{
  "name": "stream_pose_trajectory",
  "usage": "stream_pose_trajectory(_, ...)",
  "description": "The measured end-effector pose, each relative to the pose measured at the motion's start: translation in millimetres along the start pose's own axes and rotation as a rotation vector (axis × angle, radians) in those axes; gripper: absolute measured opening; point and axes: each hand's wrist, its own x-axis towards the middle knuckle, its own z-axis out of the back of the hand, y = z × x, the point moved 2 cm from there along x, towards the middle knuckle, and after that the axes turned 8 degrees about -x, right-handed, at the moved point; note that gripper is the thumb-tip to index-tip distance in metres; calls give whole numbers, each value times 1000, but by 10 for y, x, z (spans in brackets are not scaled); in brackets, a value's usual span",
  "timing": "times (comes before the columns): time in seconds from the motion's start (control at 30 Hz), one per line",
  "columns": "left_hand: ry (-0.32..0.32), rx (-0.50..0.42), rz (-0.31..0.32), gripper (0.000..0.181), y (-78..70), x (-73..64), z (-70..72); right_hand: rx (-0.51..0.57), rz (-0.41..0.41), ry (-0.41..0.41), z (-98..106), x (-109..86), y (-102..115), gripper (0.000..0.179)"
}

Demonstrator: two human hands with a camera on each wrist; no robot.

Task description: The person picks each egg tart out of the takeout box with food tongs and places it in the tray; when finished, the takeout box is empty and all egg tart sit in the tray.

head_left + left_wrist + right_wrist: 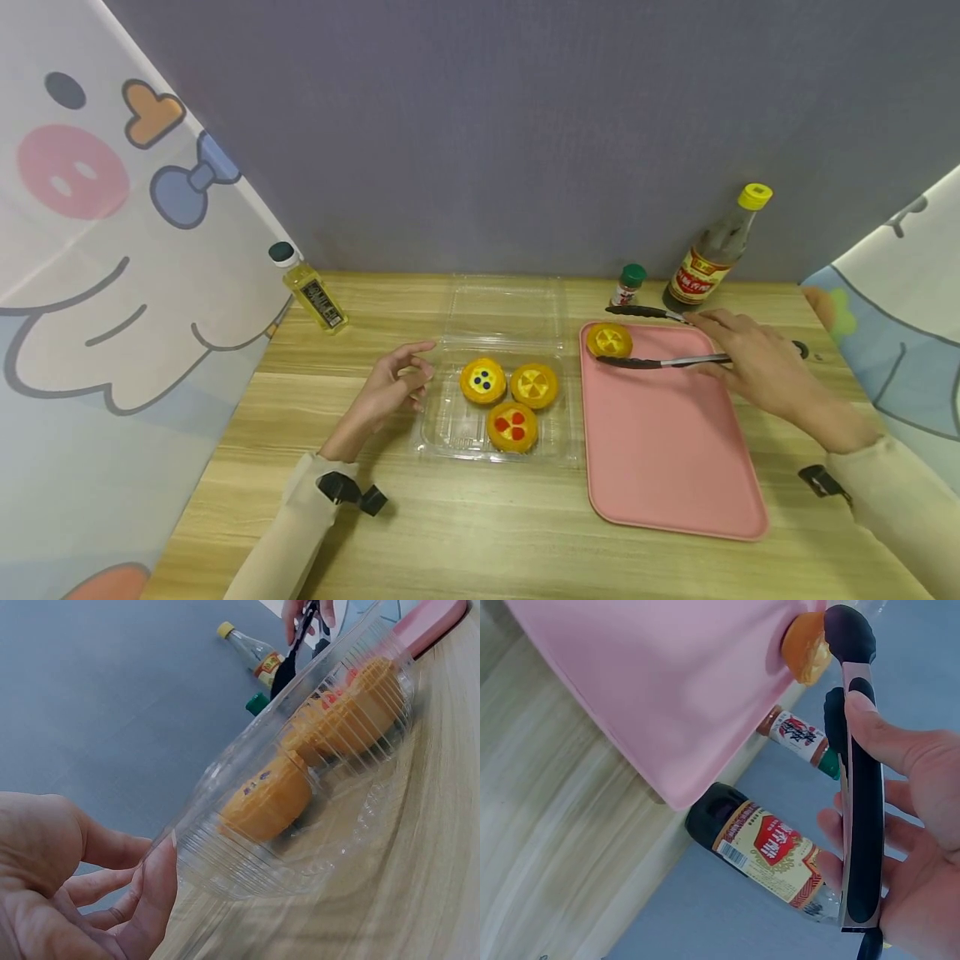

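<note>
On my head feed, right of centre, the right hand (753, 358) grips a pair of black-tipped tongs (675, 362), their two arms spread wide. A yellow-topped tart (610, 338) sits between the tips, at the upper left corner of a pink tray (667, 450); I can't tell whether both tips touch it. Left of centre, the left hand (386, 387) is at the edge of a clear plastic container (453, 425), fingers bent; I can't tell whether they pinch the rim. The container lies with its lid open at frame centre, holding three more tarts: blue-dotted (483, 382), yellow-wedged (535, 386) and red-topped (513, 427). An oil bottle (317, 293) leans at upper left; a green-capped shaker (627, 286) and a yellow-capped bottle (705, 268) stand at upper right, on the wooden table (465, 533).
</note>
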Motion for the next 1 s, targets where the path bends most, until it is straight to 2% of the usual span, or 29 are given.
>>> stream_pose_trajectory(0.17,3,-1,3,53,4,0,5,2,-7,-8,47,-31,45,80)
stream_pose_trajectory(0.47,3,0,-1,53,1,7,3,47,26,-89,215,-4,264,84)
stream_pose_trajectory(0.8,0,24,-24,52,-10,18,19,80,132,-133,316,145,575,87)
stream_pose_trajectory(1.0,-4,39,-21,52,-3,15,25,68,170,-121,306,210,721,88)
